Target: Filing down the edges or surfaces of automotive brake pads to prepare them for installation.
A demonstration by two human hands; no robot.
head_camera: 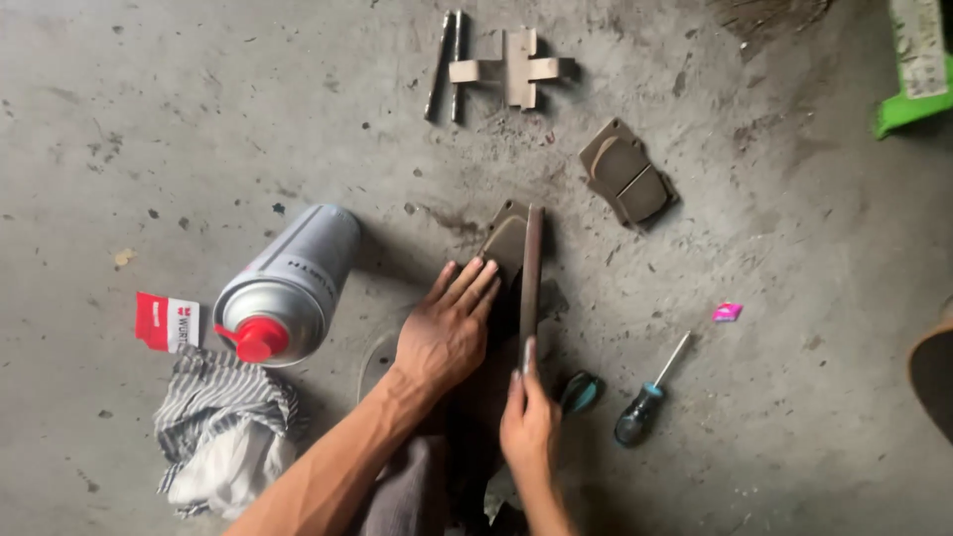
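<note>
Head view looks straight down at a stained concrete floor (199, 109). The left hand (447, 328) lies flat, fingers together and stretched out, pressing on a brake pad (506, 238) that rests on the floor in the middle of the picture; its fingertips reach the pad's near part. The right hand (528, 417) is closed around the near end of a flat file (531, 273), index finger laid along the blade, and the file stands on edge against the right side of that pad, running away from the person. A second pad (627, 177) lies flat up and to the right, well apart from the first. At the top edge lie 2 thin pins (447, 65) side by side, and just beside them a pair of metal clips (516, 67) crossed over each other. To the left of the hands a silver spray can (290, 283) with a red nozzle lies on its side, nozzle toward the person; a red and white cap (166, 323) sits just left of it, and a striped rag (223, 432) is bunched below it. To the right of the right hand lies a screwdriver (650, 389) with a dark handle, tip pointing up and right, and a small pink scrap (727, 312) near its tip. A green object (913, 69) shows in the top right corner.
</note>
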